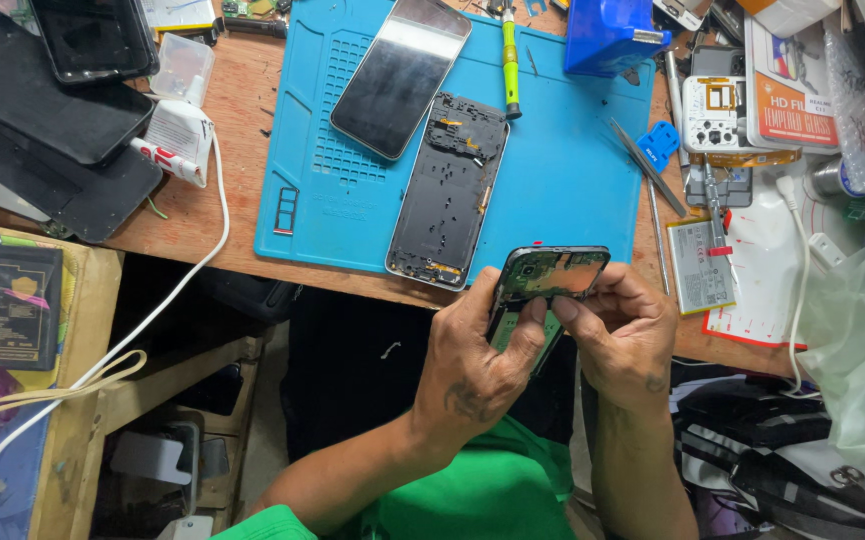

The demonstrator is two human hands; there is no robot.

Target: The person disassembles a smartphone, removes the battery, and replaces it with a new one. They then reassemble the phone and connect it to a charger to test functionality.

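My left hand [478, 365] and my right hand [625, 335] both grip an opened phone body [551, 272], held over the table's near edge, its green circuit board facing up. On the blue work mat [563, 170] lie a dark phone frame [450, 190] and, beyond it, a phone with a grey screen [401, 75]. A green-handled screwdriver [511, 60] rests on the mat beside the screen.
Tweezers [643, 160], a flat battery [700, 265] and a white phone back [715, 112] sit to the right. A glue tube [168, 160], dark tablets [63, 130] and a white cable [153, 310] are on the left. Plastic bags [863, 330] crowd the right edge.
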